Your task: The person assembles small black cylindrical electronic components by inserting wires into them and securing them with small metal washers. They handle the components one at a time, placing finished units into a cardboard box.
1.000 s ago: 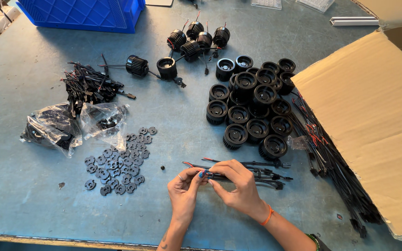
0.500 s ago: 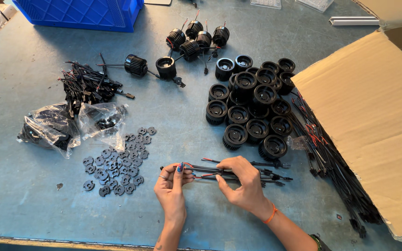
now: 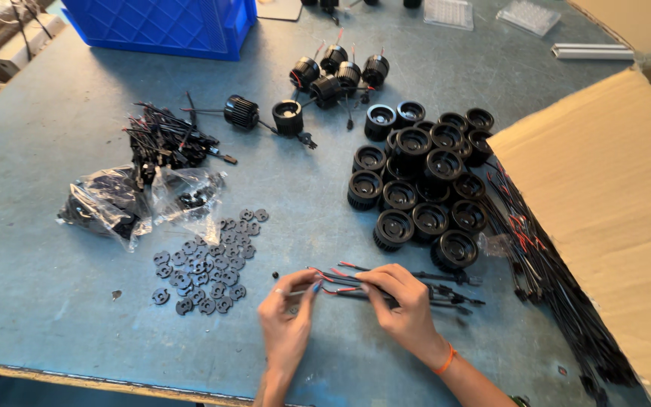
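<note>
My left hand pinches the left end of a thin red and black wire lead near the table's front edge. The same lead runs to my right hand, whose fingers are closed on it. Under that hand lies a small bundle of black leads with plugs. Left of my hands is a scatter of several small flat black discs. Beyond my right hand stands a cluster of several black round ribbed housings.
A crumpled clear bag of black parts and a pile of black cables lie at left. Housings with wires attached sit near a blue crate. A cardboard sheet covers the right, cables along its edge.
My hands came apart from one spot and spread along the lead, then shifted slightly right and closer together. Nothing else on the table moved.
</note>
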